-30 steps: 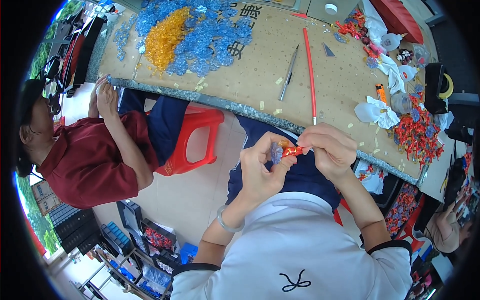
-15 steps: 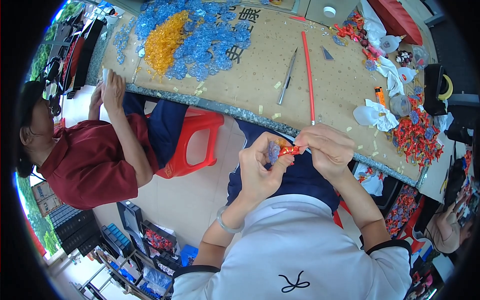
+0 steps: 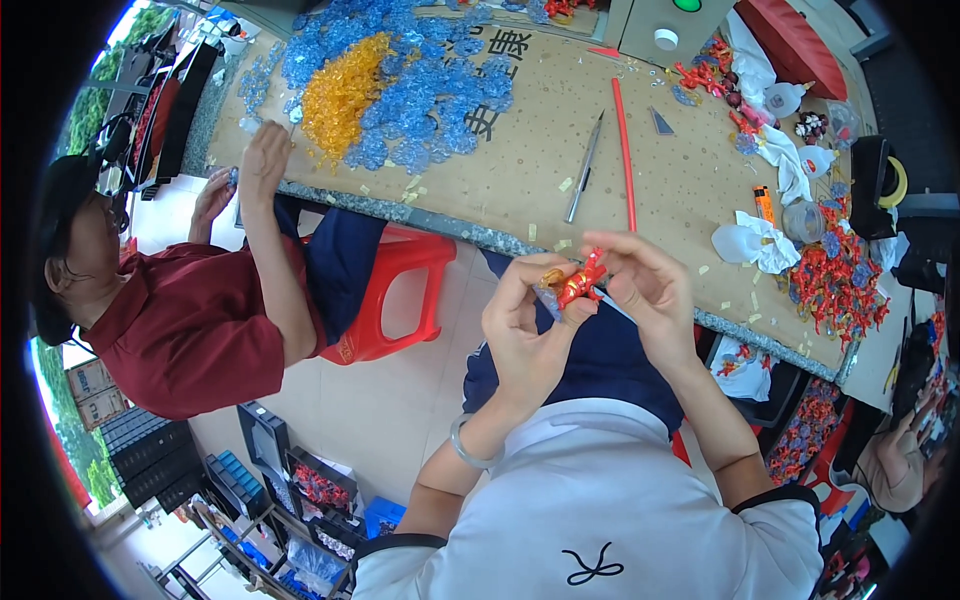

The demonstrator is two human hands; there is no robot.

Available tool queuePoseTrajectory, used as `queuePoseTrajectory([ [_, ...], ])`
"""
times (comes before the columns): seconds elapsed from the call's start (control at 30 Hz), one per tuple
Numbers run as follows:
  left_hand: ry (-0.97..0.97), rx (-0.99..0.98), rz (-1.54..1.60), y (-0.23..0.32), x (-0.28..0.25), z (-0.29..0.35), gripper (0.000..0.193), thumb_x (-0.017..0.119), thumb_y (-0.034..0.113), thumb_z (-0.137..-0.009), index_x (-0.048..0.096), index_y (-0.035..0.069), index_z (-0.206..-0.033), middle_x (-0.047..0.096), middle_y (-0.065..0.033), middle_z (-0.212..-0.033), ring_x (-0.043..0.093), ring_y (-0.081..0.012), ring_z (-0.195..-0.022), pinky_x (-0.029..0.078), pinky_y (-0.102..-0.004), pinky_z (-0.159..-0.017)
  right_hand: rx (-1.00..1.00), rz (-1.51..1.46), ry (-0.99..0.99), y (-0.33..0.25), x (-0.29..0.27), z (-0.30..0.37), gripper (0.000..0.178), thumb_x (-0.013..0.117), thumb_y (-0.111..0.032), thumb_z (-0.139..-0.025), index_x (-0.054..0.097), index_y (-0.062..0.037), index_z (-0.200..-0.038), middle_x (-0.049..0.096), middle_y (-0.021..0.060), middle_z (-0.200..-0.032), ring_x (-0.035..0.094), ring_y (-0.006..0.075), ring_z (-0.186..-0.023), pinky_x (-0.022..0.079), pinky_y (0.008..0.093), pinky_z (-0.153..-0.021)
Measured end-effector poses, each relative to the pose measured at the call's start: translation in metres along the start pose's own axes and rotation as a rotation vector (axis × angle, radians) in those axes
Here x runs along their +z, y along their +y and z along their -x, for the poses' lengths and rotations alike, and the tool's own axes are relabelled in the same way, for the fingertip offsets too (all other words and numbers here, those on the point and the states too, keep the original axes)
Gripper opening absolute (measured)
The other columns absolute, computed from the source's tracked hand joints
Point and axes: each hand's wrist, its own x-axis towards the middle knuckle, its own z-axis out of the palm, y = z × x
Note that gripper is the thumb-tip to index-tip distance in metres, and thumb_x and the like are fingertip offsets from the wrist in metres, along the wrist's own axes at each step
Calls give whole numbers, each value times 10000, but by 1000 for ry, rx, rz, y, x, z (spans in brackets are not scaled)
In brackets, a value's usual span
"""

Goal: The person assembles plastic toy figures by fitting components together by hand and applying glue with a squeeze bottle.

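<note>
Red, amber and pale bluish colours met in the small glossy ornament (image 3: pixel 580 284), which was held up over the navy trousers (image 3: pixel 620 360), just off the near edge of the counter (image 3: pixel 545 140). The fingers of the left hand (image 3: pixel 525 340) pinched it, the thumb lying along its near side and the forefinger bent round its left end. The fingers of the right hand (image 3: pixel 655 300) stood apart from their thumb, curved about the far right end; whether any of them touched the red there could not be told.

By its look the piece was probably light, stiff and rather slick, more like hard plastic or glass than anything that would give under a squeeze. Its thin red projections seemed the likeliest parts to snap, so the thicker middle looked the safest place to take hold.

The long axis ran aslant, from the near left, where the bluish part sat inside the left hand's grip, to the far right, where the red end pointed toward the right hand. Similar red pieces (image 3: pixel 840 275) lay heaped at the right of the counter, with loose blue pieces (image 3: pixel 425 110) and an amber heap (image 3: pixel 340 100) at the far left
</note>
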Motion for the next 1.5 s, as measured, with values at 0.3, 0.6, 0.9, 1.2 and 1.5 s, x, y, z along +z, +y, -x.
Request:
queuePoseTrajectory([
  [0.3, 70, 196, -407, -22, -6, 5, 442, 834, 139, -697, 651, 67, -1094, 511, -31, -987, 420, -95, -709, 351, -229, -560, 444, -636, -106, 23, 0, 4, 263, 577, -192, -941, 616, 30, -1077, 653, 85, -1035, 604, 126, -953, 454, 269, -873],
  [0.6, -161, 66, -160, 5, -36, -12, 510, 660, 238, -879, 494, -27, -1282, 533, -104, -1113, 518, -109, -765, 411, -220, -654, 408, -404, -94, 8, -17, -8, 184, 555, -183, -948, 574, -1, -969, 659, 96, -890, 650, 156, -825, 513, 296, -768],
  [0.9, -343, 274, -642, 16, -32, -28, 173, 670, -18, -806, 658, 18, -975, 627, -90, -826, 613, -157, -645, 486, -245, -547, 463, -159, -139, -3, -6, -6, 255, 564, -187, -957, 512, 20, -1096, 651, 116, -832, 643, 142, -656, 531, 256, -573],
  [1.2, -290, 302, -772, 15, -30, -23, 139, 709, -25, -764, 642, 0, -883, 654, -67, -779, 611, -111, -611, 443, -227, -496, 491, -169, -136, -4, -7, -5, 369, 548, -203, -965, 393, 14, -1219, 651, 132, -848, 644, 168, -646, 525, 258, -584],
  [1.5, -289, 310, -776, 14, -35, -21, 116, 701, -28, -769, 638, -8, -865, 652, -66, -749, 627, -109, -600, 458, -216, -499, 347, -103, -180, 1, -2, -3, 351, 562, -66, -937, 368, -2, -1223, 645, 109, -917, 645, 134, -793, 549, 277, -660],
])
